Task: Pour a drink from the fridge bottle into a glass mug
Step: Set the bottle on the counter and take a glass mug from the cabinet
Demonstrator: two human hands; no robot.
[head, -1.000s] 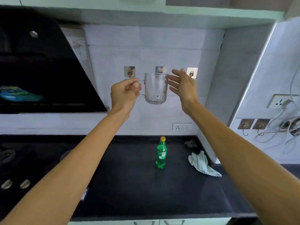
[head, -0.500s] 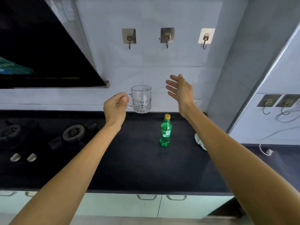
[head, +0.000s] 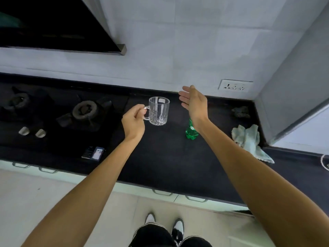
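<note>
L fingers (head: 138, 111) pinch the handle of the mug (head: 159, 110), held upright above the worktop (head: 160, 157), approx. mid-depth. R hand (head: 195, 102) open, fingers spread, just right of the mug w/o touching. Bottle (head: 191, 131) stands on the worktop below the R wrist, nearer the back edge; cloth (head: 249, 139) towards the right end.

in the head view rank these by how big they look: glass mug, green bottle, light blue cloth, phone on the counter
1. light blue cloth
2. glass mug, held off the counter, so nearer the camera
3. phone

The green bottle is half hidden by the right arm, so unranked.
</note>
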